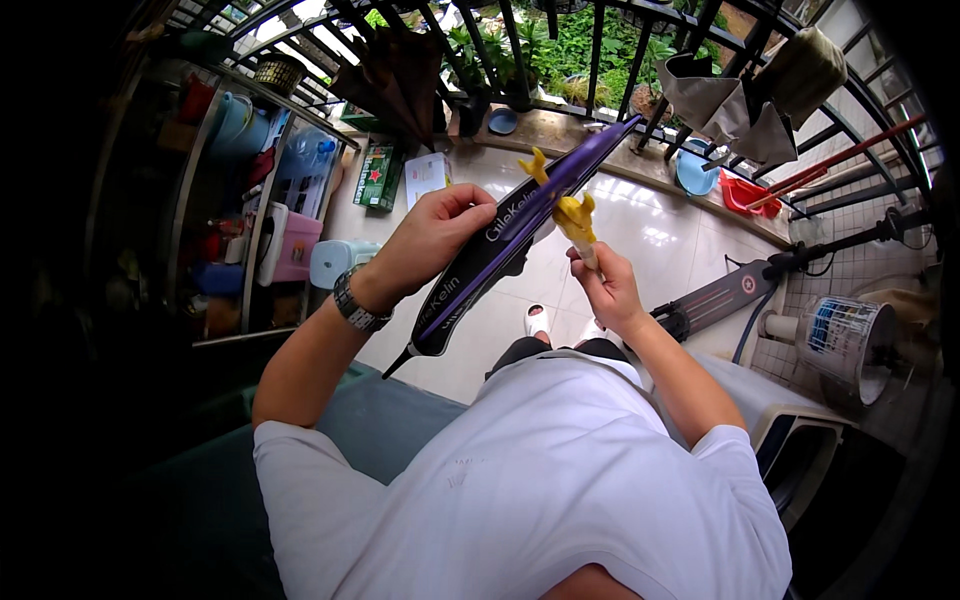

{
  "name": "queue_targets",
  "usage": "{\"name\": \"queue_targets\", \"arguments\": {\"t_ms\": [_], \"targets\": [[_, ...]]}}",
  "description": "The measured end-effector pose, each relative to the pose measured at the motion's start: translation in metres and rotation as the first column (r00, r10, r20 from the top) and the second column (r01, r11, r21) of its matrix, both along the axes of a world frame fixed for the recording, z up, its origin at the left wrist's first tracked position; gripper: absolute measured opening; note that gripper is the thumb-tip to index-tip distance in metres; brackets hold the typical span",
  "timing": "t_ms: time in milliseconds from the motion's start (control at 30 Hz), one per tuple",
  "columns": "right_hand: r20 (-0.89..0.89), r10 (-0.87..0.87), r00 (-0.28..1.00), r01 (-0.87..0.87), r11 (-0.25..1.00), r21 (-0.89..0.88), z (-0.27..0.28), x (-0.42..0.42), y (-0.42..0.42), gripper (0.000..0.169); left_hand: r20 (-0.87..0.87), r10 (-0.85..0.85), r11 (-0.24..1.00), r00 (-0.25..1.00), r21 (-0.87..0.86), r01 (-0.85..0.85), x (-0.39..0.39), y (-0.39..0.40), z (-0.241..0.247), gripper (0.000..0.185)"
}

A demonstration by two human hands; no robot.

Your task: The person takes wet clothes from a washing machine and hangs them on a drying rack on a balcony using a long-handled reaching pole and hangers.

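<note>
A long, tapered black-and-purple object, perhaps a folded umbrella, slants across the view with its thin dark tip at the lower left. It bears pale lettering. At its upper left edge, my left hand pinches it between thumb and fingers; a metal-banded watch circles that wrist. On the other side, my right hand grips a pale rod with a yellow forked head. This head is close to the object's right edge; whether they touch is unclear. Another yellow forked piece shows beyond the opposite edge.
Metal shelving with bins stands left, near a green carton. Dark railings run across the front, a dark umbrella hanging there. Right are a blue basin, red dustpan, folded scooter and wire-caged fan.
</note>
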State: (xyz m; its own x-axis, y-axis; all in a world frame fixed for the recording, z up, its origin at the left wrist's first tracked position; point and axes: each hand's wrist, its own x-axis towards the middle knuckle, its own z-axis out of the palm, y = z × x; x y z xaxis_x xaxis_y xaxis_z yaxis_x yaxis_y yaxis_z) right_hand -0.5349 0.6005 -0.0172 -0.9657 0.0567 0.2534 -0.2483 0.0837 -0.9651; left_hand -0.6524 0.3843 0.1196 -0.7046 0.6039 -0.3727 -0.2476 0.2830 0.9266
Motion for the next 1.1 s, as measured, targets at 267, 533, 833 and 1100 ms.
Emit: {"name": "queue_targets", "arguments": {"t_ms": [267,533,833,1100], "targets": [[-0.007,-0.046,0.999,0.046,0.999,0.016,0.003,-0.012,0.005,0.006,-0.064,-0.042,0.999,0.997,0.015,0.043,-0.012,-0.007,0.01,0.021],[-0.12,-0.231,0.965,0.23,0.973,-0.024,0.075,-0.047,0.038,0.013,-0.254,0.78,0.586,0.572,0.618,-0.524,-0.017,-0.053,0.025,0.024],[-0.365,-0.463,0.808,0.478,0.877,-0.057,0.159,-0.083,0.05,0.019,-0.275,0.134,0.928,0.952,0.371,-0.024,0.03,0.037,-0.093,0.025],[-0.287,-0.49,0.823,0.416,0.864,-0.282,0.239,-0.088,0.064,0.026,-0.652,-0.048,0.845,0.757,0.377,0.378,0.023,0.181,-0.054,0.057]]}}
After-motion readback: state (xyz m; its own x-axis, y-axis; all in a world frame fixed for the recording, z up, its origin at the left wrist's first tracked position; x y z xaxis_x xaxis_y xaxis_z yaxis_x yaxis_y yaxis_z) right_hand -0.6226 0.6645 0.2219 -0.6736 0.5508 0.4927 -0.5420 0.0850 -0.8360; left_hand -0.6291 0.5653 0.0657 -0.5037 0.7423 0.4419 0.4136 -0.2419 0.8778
